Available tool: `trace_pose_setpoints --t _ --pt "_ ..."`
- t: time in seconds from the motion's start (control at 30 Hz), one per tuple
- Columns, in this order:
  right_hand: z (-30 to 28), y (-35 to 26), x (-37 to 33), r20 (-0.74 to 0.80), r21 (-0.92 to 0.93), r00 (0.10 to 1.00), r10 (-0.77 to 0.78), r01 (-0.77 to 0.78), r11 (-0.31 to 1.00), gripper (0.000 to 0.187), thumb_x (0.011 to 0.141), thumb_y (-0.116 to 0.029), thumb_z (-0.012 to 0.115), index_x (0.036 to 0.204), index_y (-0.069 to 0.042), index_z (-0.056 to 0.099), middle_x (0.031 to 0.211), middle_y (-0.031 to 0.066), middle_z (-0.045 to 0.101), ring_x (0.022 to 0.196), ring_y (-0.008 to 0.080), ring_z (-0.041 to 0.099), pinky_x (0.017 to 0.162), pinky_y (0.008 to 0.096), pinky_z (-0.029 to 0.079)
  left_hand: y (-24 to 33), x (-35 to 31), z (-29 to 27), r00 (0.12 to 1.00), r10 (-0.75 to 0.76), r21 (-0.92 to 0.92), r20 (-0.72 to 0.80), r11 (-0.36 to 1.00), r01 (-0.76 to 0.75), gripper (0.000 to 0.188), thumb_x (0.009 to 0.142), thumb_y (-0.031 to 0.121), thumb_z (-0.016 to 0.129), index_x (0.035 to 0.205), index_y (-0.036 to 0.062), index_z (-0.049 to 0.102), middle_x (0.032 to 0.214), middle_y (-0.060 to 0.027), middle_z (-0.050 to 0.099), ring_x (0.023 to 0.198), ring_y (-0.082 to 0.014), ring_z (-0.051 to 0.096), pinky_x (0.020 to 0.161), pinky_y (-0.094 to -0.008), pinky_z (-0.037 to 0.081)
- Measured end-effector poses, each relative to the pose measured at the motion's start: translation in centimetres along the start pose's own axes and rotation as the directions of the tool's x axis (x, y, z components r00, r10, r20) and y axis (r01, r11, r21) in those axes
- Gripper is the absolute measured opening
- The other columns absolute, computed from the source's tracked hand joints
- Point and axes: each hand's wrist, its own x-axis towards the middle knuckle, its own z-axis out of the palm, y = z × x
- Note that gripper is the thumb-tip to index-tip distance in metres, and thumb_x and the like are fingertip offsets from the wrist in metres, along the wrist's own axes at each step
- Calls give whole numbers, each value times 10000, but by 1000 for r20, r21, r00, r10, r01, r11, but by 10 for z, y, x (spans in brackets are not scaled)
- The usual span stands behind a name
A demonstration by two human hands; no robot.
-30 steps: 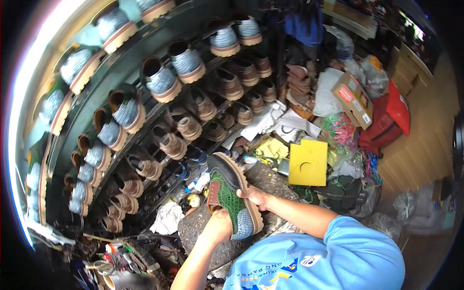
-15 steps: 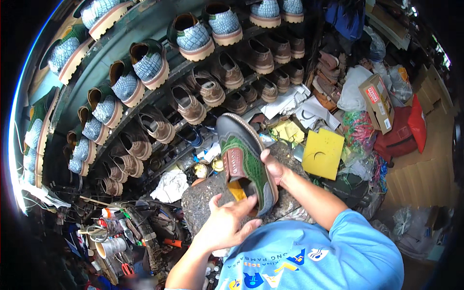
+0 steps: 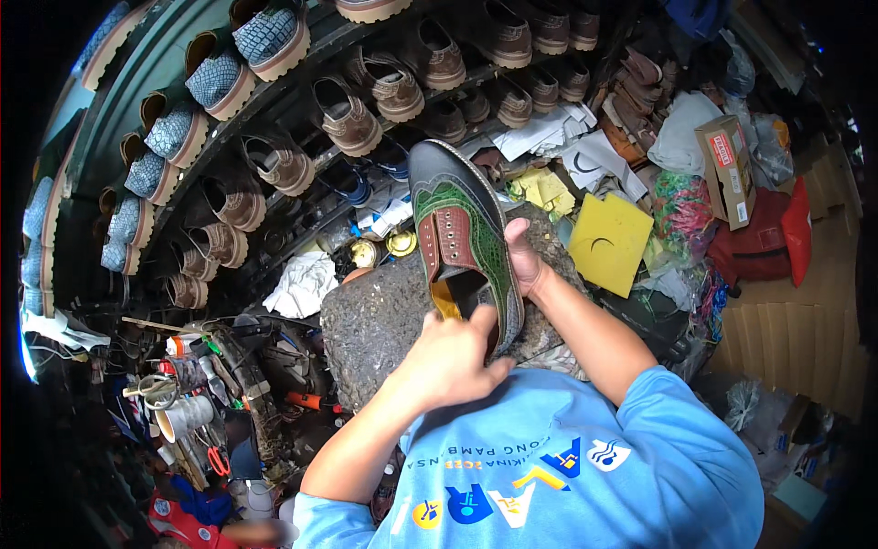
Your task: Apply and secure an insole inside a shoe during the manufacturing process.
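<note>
The right hand (image 3: 523,263) grips the shoe (image 3: 465,236) by its right side above the stone block (image 3: 366,320), its toe reaching past the block's far edge. The left hand (image 3: 455,360) bends over the shoe's opening, fingertips hidden, hold unclear; bare stone leaves room leftward, and a yellow sheet (image 3: 611,244) lies near the block's right edge.

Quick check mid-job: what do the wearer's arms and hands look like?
The left hand and right hand show no gloves, rings or watch. The light-blue sleeves are short, matching the shirt, which carries multicoloured print.
</note>
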Motion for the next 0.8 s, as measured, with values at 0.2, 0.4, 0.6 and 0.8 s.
trace_pose_setpoints --t 0.2,0.4,0.6,0.8 --pt "-6 0 -2 33 36 997 67 -68 997 1181 716 -826 652 1546 -25 398 1467 164 565 1293 280 597 1114 477 498 2 5 45 879 171 319 -446 948 -23 820 853 415 755 1432 -67 431 1194 -312 669 1150 -445 655 1125 -646 302" --pt "9 -6 5 -11 -80 999 -35 34 996 1253 661 -858 674 1548 -21 388 1485 170 546 1304 298 588 1083 484 528 -10 11 24 921 170 105 -350 984 -142 829 856 378 736 1398 -164 421 1193 -319 677 1138 -432 674 1113 -741 246" --pt "13 -6 -6 -43 -118 999 -20 15 993 1311 623 -907 627 1545 -10 378 1469 181 556 1291 293 600 1093 488 520 10 -2 12 997 46 203 -63 979 -33 799 858 396 723 1405 -113 440 1169 -311 683 1149 -434 669 1159 -708 217" --pt "35 -15 -7 -29 -260 999 -24 15 965 1399 572 -967 576 1581 -29 331 1546 167 479 1372 295 535 1161 493 455 18 16 6 963 7 62 -268 998 10 809 785 440 782 1299 -93 457 1079 -275 696 1118 -454 658 1156 -751 129"
